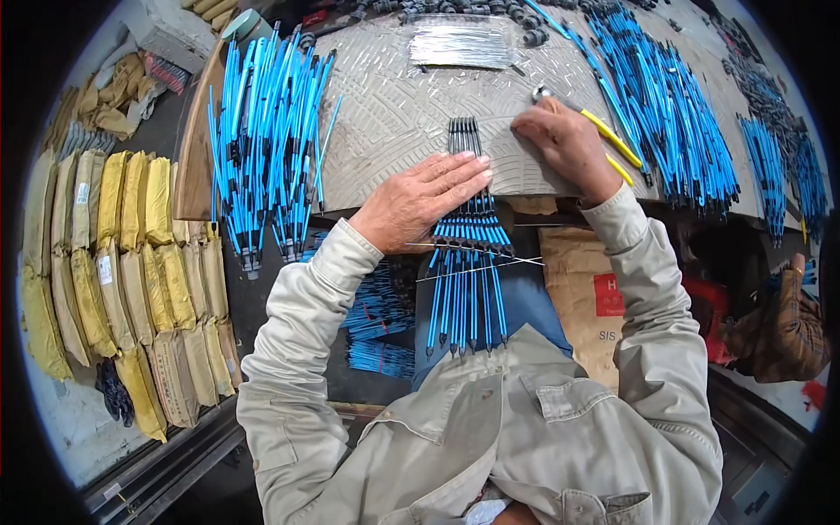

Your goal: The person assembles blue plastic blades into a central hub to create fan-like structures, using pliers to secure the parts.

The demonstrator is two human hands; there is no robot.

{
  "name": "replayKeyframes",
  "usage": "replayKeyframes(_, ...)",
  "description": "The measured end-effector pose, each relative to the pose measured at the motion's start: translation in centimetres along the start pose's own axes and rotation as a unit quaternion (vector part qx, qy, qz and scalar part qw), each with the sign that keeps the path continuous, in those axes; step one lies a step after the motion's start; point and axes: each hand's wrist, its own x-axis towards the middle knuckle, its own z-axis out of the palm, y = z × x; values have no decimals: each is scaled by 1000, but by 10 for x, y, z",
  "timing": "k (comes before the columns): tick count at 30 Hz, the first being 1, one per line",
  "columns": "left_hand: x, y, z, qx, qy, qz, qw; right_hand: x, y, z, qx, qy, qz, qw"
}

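A fanned row of blue rods with black end fittings [472, 293] lies across the table's near edge and over my lap. Flat across its black upper part rests my left hand [429, 197], fingers stretched out. Thin metal wires [516, 259] run crosswise at the row's black joints, below that hand. To the right, my right hand [564, 144] is closed, its fingers curled around a pair of pliers with yellow handles [612, 137]. The pliers' metal head sticks out above the knuckles, and the palm hides their middle.
Heaps of blue rods lie at the table's left [267, 131] and right [669, 122]. A packet of silvery wires [461, 44] sits at the back. Wrapped yellow and brown packages [131, 262] are stacked at left. Another person's sleeve [792, 324] shows at far right.
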Motion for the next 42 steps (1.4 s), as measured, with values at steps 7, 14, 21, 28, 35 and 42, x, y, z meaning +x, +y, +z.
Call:
replayKeyframes(7,0,1,4,-19,5,-6,1000,13,-8,6,-51,-15,-32,998)
replayKeyframes(14,1,1,3,-16,4,-9,1000,16,-7,7,-76,-22,-43,996)
replayKeyframes(21,0,1,7,5,7,-9,1000,17,-7,7,-86,-27,-43,995)
replayKeyframes(28,1,0,7,10,6,-7,1000,27,0,16,-66,-15,-101,993)
replayKeyframes(35,1,1,9,34,17,-7,999,29,-12,17,-53,-49,-53,996)
replayKeyframes(42,0,1,6,10,12,-1,1000,31,-11,12,-64,-73,-75,993)
